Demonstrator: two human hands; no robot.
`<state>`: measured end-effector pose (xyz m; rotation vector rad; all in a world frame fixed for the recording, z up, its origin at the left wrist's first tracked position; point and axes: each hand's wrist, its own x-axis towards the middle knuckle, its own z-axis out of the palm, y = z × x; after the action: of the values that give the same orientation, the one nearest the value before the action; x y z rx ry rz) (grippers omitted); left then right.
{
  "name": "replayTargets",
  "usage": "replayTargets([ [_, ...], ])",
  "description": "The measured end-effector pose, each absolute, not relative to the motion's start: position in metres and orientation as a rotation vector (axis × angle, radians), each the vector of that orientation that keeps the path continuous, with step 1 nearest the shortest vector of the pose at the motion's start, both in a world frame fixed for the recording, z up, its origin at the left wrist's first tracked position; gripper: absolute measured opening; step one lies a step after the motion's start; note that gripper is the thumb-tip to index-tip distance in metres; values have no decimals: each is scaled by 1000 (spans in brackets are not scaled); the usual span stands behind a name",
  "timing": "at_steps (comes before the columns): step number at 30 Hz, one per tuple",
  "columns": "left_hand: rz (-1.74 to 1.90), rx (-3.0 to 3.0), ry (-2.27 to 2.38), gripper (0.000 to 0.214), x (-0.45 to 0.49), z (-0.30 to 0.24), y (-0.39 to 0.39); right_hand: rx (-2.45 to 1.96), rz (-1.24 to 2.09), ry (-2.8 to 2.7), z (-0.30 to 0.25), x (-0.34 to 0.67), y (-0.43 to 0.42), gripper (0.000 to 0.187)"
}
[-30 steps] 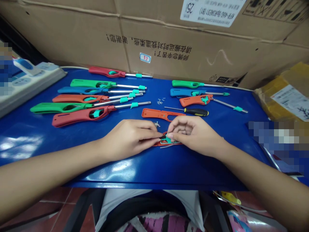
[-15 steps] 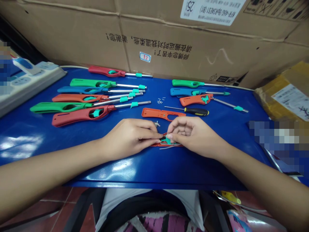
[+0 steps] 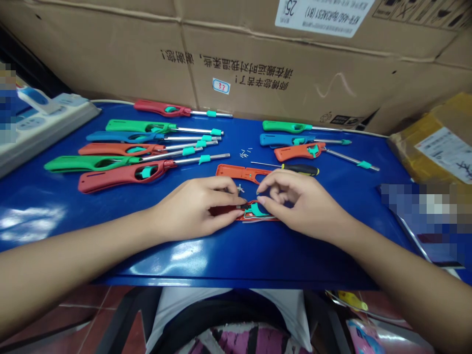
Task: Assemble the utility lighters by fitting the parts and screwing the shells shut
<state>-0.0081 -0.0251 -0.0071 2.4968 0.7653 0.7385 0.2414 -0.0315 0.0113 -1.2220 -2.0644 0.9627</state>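
Blue bench (image 3: 228, 255), middle near the front edge: a red lighter half (image 3: 246, 217) lies open with its teal trigger (image 3: 257, 210) showing. Grip of the left hand (image 3: 195, 209) is pinched tight on its left end. The right hand (image 3: 302, 204) curls over the trigger, fingertips right at it, can't tell if that grip is closed on anything. An orange shell (image 3: 239, 173) and a screwdriver (image 3: 300, 169) sit just behind.

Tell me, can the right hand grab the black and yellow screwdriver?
Probably yes: the screwdriver lies on the table just behind the right hand, nothing between them, though the hand is busy at the open red lighter.
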Motion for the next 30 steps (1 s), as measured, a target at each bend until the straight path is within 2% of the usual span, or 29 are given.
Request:
replayTargets([
  [2,734,2502,745,20,-9,-4,-25,-1174,743,-2227,20,247,-31,3],
  [8,703,2560,711,21,-10,-3,-23,-1079,521,-2716,30,261,-32,7],
  [14,670,2608,699,21,-11,-6,-21,-911,341,-2856,26,262,-30,24],
  [17,649,2636,707,23,-11,-6,-21,-855,212,-2866,28,262,-31,26],
  [30,461,2813,723,32,-13,4,-27,-838,321,-2930,27,259,-33,25],
])
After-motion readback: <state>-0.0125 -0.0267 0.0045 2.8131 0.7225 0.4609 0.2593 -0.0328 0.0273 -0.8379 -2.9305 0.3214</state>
